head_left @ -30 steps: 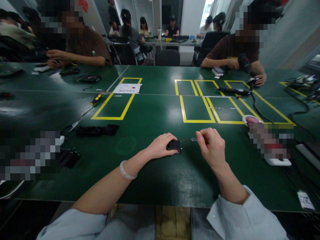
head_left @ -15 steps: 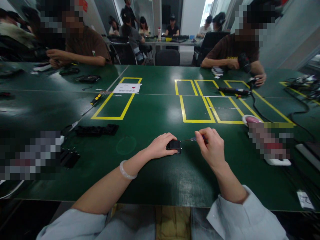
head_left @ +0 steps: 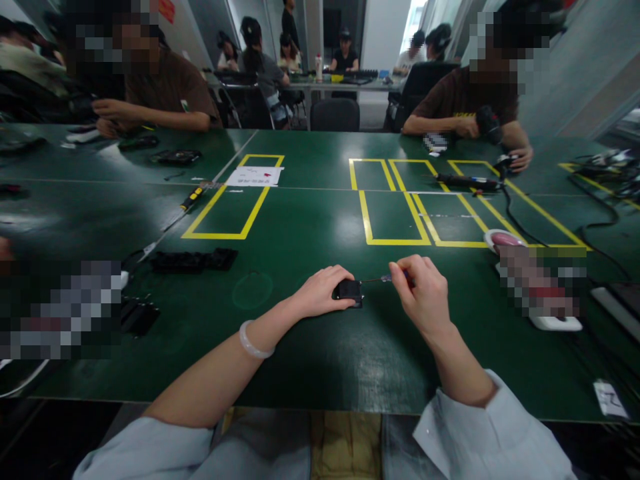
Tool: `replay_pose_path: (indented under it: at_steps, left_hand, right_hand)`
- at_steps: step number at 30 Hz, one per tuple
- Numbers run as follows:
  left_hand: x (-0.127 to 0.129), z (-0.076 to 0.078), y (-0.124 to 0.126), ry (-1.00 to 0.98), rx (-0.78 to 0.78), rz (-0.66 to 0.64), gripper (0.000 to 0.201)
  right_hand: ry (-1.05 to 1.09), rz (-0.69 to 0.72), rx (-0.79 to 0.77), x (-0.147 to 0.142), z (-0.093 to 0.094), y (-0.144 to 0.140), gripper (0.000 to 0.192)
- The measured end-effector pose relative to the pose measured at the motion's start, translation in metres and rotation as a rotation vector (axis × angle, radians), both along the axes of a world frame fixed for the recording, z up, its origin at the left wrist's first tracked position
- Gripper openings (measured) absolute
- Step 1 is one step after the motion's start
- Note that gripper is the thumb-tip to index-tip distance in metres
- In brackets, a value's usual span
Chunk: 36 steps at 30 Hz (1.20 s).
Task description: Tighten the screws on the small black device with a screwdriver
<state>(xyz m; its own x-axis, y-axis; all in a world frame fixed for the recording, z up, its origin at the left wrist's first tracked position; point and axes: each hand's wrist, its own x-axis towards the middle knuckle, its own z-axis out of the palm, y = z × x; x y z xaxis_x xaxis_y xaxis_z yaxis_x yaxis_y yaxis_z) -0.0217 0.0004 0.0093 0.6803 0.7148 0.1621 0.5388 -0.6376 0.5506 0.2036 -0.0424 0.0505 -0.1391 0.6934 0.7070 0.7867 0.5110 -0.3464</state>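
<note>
My left hand (head_left: 325, 291) is closed around a small black box-like part (head_left: 350, 292), resting at the table's near middle. Small shiny points, perhaps screws, show on the part's right side. In my right hand (head_left: 423, 291) is a screwdriver (head_left: 386, 278), its handle mostly hidden by the fingers. The thin shaft lies nearly level and points left, with its tip at the upper right edge of the black part. Whether the tip sits in a screw is too small to tell.
Black parts (head_left: 194, 260) lie to the left, near a yellow-and-black screwdriver (head_left: 193, 198). Yellow tape (head_left: 400, 242) marks rectangles on the green table (head_left: 320, 373). A blurred-out object (head_left: 537, 283) lies at right. Two co-workers sit opposite, one handling a power tool (head_left: 489, 125).
My hands, the black part and the screwdriver stay almost unmoved. People in the background have shifted, and part of another person's hand appears at the left edge.
</note>
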Motion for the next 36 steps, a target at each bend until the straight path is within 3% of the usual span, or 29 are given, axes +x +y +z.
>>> replay_pose_path:
  at_steps: [20,29,36]
  left_hand:
    - [0.000,-0.001,-0.001,0.000,0.008,-0.025,0.034]
    - [0.004,-0.003,-0.006,0.006,0.025,-0.076,0.036]
    - [0.005,-0.004,-0.006,0.007,0.028,-0.053,0.036]
  right_hand:
    - [-0.018,0.000,0.023,0.000,0.001,0.001,0.017]
    - [-0.044,0.091,-0.009,-0.009,-0.001,-0.002,0.015]
    - [-0.054,0.050,-0.007,-0.009,-0.006,0.001,0.012]
